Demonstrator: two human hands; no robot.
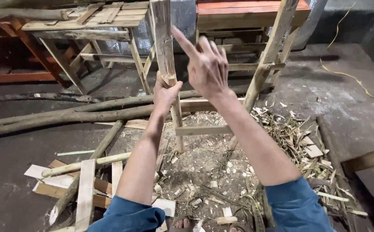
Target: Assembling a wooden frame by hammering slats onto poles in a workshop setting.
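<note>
Near the middle of the scene, slightly far from me, my left hand (166, 92) is clenched around the upright wooden leg (166, 56) of an unfinished frame (204, 129), gripping it where the squared upper part meets the rounder lower part. My right hand (207, 68) is raised just to the right of that leg, not touching it, fingers (182, 41) released and spread, the forefinger stretched up and to the left towards the post. A second leaning leg (267, 56) stands further right, and pale crossbars join the two lower down. Both my forearms reach out from blue sleeves (296, 206) at the near edge. On the dark floor (6, 184) behind the frame, long rough poles (66, 116) lie stretched to the left. Closer to me on the left sits a loose heap of flat offcut boards (86, 189) and a thinner stick laid across them. Wood chips and shavings (204, 172) are scattered under the frame, and a thicker litter of bark strips (298, 137) lies to the right. At the far left stands a finished slatted table (88, 25), with a reddish bench (247, 13) at the far middle. A yellow cord (345, 75) trails over the floor at far right. I can see toes in sandals at the very near edge, between my sleeves.
</note>
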